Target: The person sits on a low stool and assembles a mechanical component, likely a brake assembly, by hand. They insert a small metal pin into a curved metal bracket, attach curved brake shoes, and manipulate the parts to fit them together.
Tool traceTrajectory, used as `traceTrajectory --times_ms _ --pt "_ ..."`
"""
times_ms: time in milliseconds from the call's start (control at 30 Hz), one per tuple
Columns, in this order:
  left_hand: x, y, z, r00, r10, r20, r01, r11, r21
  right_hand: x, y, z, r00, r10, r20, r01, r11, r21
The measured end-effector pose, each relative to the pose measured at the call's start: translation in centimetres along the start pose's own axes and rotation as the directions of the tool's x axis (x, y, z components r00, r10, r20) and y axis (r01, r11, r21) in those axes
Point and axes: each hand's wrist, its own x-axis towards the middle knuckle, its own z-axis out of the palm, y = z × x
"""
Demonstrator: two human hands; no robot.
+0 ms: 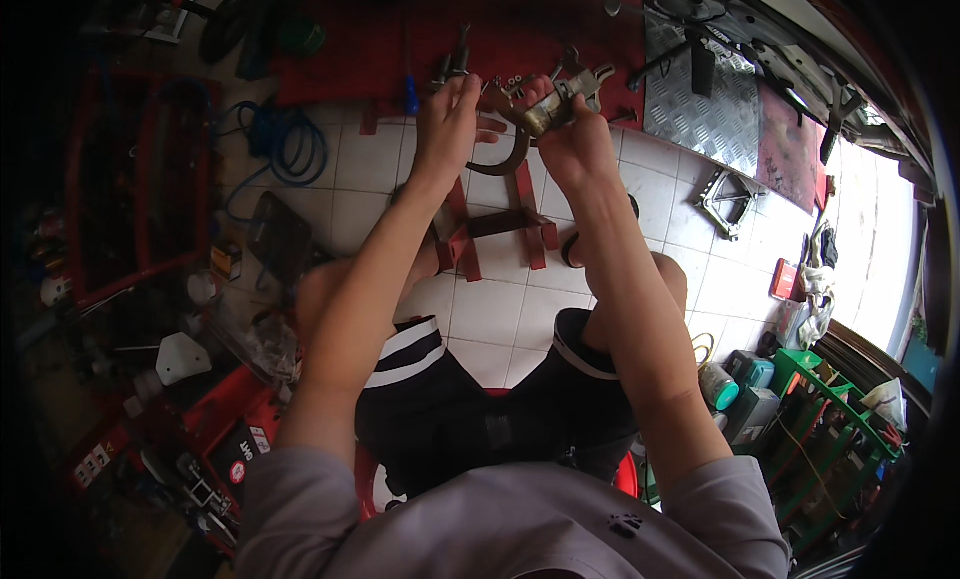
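My right hand (580, 144) is closed around a dull gold metal part (548, 111) that looks like a brake caliper, held up over the near edge of the red bench (350, 64). A curved brown band or hose (505, 166) hangs below the part; where it joins is hard to make out. To the left, my left hand (447, 129) is raised with its fingers apart, close to the band, and nothing shows in its grip. Beyond the hands lie a blue-handled screwdriver (411, 97), a dark metal tool (458, 57) and several small rings (514, 81).
A red metal stand (495, 224) sits on the tiles between my feet. A checker plate (700, 94) covers the bench's right side, with a metal bracket (725, 204) on the floor below. Blue hose (290, 149) coils at left. A green rack (810, 419) stands at lower right.
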Motion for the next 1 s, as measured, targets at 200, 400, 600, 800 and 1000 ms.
traceTrajectory --times_ms 200,400,600,800,1000 --pt "-1.1 -0.2 0.4 0.977 -0.21 0.046 0.209 0.978 0.02 0.4 -0.4 0.3 1.0 -0.002 -0.006 0.003 0.995 0.096" --pt "-1.1 0.3 -0.2 0.984 -0.156 0.086 0.148 0.985 0.093 0.7 -0.5 0.0 0.988 0.011 0.155 -0.031 0.992 0.125" --pt "-1.7 1.0 0.0 0.994 -0.08 0.081 0.087 0.992 -0.095 1.1 -0.5 -0.6 0.996 0.007 0.092 -0.022 0.987 0.161" --pt "-1.2 -0.3 0.0 0.978 -0.128 0.164 0.102 0.983 0.155 0.0 -0.3 1.1 0.997 -0.042 0.06 0.033 0.99 0.138" --pt "-1.3 0.2 0.8 0.997 0.046 0.062 -0.049 0.997 0.053 0.3 -0.7 0.4 0.969 -0.05 0.241 0.022 0.992 0.121"
